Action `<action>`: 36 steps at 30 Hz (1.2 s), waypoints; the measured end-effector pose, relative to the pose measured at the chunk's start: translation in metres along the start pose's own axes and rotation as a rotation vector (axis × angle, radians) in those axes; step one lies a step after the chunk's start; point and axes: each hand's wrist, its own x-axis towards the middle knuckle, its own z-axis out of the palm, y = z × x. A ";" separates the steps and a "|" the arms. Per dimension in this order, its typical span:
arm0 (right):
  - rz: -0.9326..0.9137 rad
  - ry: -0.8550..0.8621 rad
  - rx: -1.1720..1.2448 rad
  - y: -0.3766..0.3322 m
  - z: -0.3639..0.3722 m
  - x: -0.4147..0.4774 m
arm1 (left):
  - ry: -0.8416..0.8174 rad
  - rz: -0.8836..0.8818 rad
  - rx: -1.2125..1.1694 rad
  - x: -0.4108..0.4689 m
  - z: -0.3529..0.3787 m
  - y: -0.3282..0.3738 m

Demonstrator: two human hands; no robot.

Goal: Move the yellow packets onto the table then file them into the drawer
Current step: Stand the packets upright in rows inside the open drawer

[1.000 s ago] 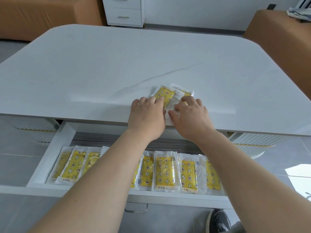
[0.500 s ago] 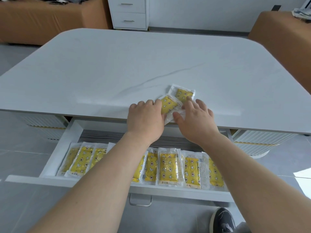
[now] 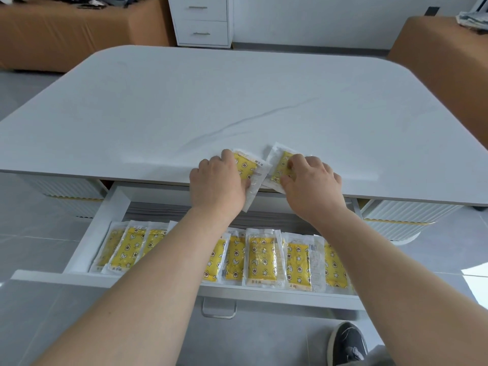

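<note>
At tabletop (image 3: 158, 114) near edge: your left hand (image 3: 217, 186) grips one yellow packet (image 3: 247, 166), right hand (image 3: 312, 186) pinches other packet (image 3: 280, 166). Lift both clear, lay flat into drawer (image 3: 264, 291) row.

Grey tiled floor (image 3: 39, 233), white drawer cabinet (image 3: 202, 21), white wall (image 3: 317, 19), tan seating (image 3: 66, 35), perhaps sofas

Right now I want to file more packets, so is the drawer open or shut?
Open: the drawer is pulled out beneath the table edge, showing a row of yellow packets lying inside.
</note>
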 end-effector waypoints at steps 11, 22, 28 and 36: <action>0.027 0.027 0.346 -0.005 -0.009 -0.005 | -0.076 -0.096 -0.349 -0.003 -0.007 0.000; 0.173 -0.046 0.457 -0.010 -0.015 -0.009 | -0.124 -0.265 -0.610 -0.008 -0.010 -0.003; 0.319 0.068 0.930 -0.011 -0.024 -0.003 | -0.029 -0.399 -0.767 -0.004 -0.014 -0.015; 0.277 -0.220 1.419 -0.031 -0.024 -0.003 | -0.265 -0.425 -1.113 -0.002 -0.027 -0.015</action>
